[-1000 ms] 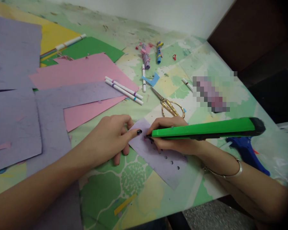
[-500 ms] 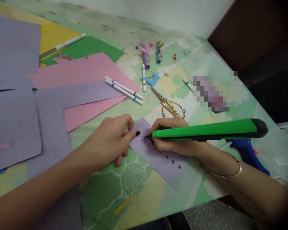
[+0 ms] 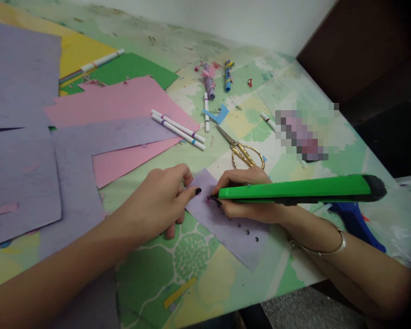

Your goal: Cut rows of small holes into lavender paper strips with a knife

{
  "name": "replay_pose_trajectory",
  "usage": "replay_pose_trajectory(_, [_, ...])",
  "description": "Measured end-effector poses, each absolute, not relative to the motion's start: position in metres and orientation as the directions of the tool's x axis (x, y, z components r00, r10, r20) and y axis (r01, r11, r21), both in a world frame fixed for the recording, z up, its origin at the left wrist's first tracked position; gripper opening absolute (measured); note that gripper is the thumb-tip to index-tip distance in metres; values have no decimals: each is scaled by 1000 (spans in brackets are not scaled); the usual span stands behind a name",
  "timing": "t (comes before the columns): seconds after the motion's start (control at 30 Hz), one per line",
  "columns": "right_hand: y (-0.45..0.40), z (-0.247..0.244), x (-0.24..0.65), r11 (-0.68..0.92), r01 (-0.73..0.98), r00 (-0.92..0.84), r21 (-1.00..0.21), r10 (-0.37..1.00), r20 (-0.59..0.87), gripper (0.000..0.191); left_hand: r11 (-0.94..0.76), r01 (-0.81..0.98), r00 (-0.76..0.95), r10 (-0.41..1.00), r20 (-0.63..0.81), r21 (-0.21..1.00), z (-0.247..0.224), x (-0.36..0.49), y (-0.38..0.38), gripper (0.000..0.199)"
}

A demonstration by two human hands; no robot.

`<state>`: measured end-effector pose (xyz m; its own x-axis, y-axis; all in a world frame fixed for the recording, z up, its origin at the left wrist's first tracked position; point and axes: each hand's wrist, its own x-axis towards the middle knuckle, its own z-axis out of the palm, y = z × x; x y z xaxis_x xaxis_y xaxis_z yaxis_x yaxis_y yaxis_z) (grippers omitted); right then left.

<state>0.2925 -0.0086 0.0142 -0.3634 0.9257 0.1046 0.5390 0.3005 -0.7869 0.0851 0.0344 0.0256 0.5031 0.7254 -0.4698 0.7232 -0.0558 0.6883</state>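
Note:
A small purple paper piece [image 3: 208, 214] lies on the table with a line of dark holes along it. My left hand [image 3: 166, 192] grips its left edge, thumb on top and the other fingers curled beside and below. In my right hand [image 3: 245, 205] is a green utility knife [image 3: 294, 189], held like a pen with the black end raised to the right. Its tip meets the paper close to my left thumb. The blade itself is hardly visible. Just beyond my right hand are gold-handled scissors [image 3: 239, 148], lying apart from both hands.
Large purple sheets [image 3: 20, 169], pink paper [image 3: 123, 98] and green paper [image 3: 130, 66] cover the left side. White markers [image 3: 178, 132] and two decorated paper rolls [image 3: 208, 82] lie farther back. A blue tool [image 3: 354, 224] rests behind my right wrist. A yellow strip [image 3: 180, 292] sits near the front edge.
The whole view has shifted very slightly. The knife's rear end is a touch lower, while its tip and both hands stay at the same place on the paper.

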Motion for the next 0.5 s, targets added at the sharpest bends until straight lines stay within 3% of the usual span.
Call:
replay_pose_trajectory(0.13, [-10, 16, 291, 292, 577, -323, -763, 940, 115, 6, -59, 714, 510, 726, -461, 697, 25, 84, 35, 15])
replay_pose_trajectory(0.3, [-9, 21, 293, 252, 573, -366, -780, 930, 32, 13, 0, 698, 539, 657, -526, 716, 22, 79, 36, 26])
replay_pose_trajectory(0.5, [-5, 18, 299, 193, 533, -406, -824, 913, -49, 18, -28, 720, 516, 689, -508, 693, 22, 79, 36, 34])
